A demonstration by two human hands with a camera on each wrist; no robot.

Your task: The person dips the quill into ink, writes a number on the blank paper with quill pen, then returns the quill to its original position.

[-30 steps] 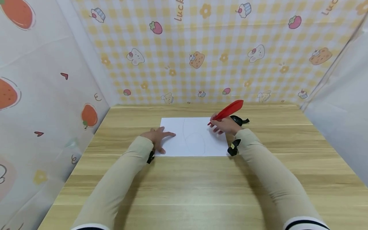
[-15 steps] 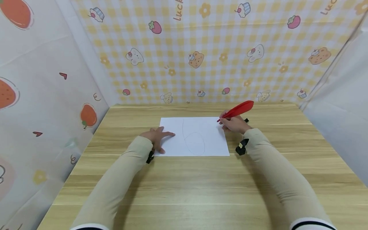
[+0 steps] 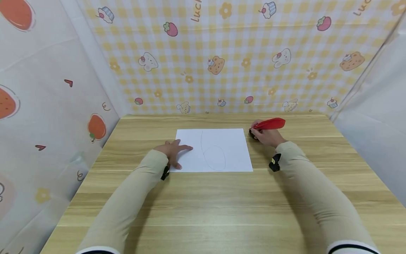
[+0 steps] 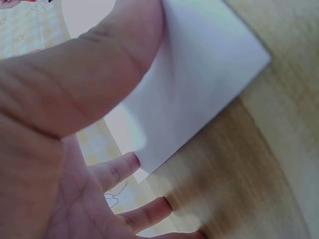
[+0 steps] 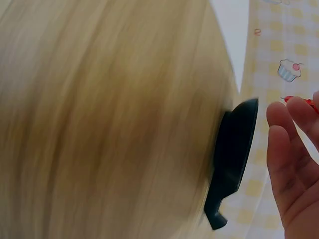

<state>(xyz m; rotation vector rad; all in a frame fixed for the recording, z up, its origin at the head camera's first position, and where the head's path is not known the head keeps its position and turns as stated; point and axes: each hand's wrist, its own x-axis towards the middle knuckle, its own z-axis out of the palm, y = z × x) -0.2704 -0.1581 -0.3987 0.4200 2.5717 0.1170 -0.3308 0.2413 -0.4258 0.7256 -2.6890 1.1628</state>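
On the table lies a sheet of white paper [image 3: 238, 155] bearing a thin curved line with a loop, like a large 6. My left hand [image 3: 171, 151] rests with spread fingers on its left end; in the left wrist view the thumb [image 4: 114, 59] crosses the sheet. Just past the right edge of the paper, my right hand [image 3: 268, 136] pinches a red feather pen [image 3: 271, 124] whose plume leans right. Below these fingers is a black rounded stand [image 5: 234, 149], partly covered by the hand in the head view. The pen's thin tip shows in the right wrist view.
The wooden table [image 3: 203, 211] extends in front of the paper and to both sides. A yellow-checked cloth [image 3: 196, 63] hangs along the back edge, with white cloths on the left and right. Black bands sit at both wrists.
My right hand has moved right with the feather pen, from over the paper to above the black stand. The plume has tipped lower. My left hand stays on the paper.
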